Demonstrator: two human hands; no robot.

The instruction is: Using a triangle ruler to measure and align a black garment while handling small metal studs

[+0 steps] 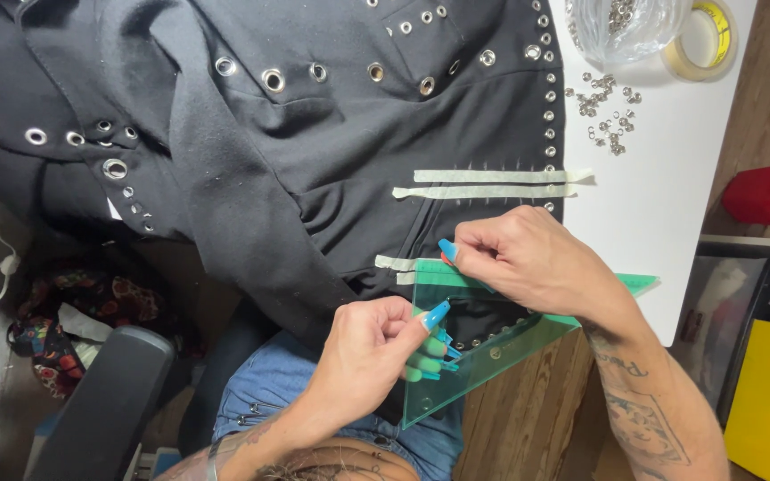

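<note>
A white table [661,223] stands beside wooden flooring, and most of it is covered by a black garment [314,151] studded with metal eyelets. Along the garment's right edge runs a column of small eyelets, and larger ones form a row across the upper part. Two strips of pale tape [492,183] lie across the cloth near that edge, one just above the other, with the tips of pins showing along them.

At the near edge of the garment sits a green see-through triangle ruler [492,347], laid over the hem and reaching out past the table's edge. The left hand [372,352] pinches the ruler's left side, fingers curled closed with the thumb on top and the fingertips behind the plastic. The right hand [528,258] rests on the ruler's top edge, fingers bent and pressed together at a shorter strip of tape [396,263] that lies on the cloth just under it; whether it holds something small between the fingertips I cannot tell.

At the far right corner of the table stand a clear plastic bag of eyelets [621,27] and a roll of tape [701,40], touching each other. Loose eyelets [603,111] are scattered on the table just below them. The person's lap, in blue jeans [269,383], shows under the hands, and a black chair arm [109,401] is at lower left.
</note>
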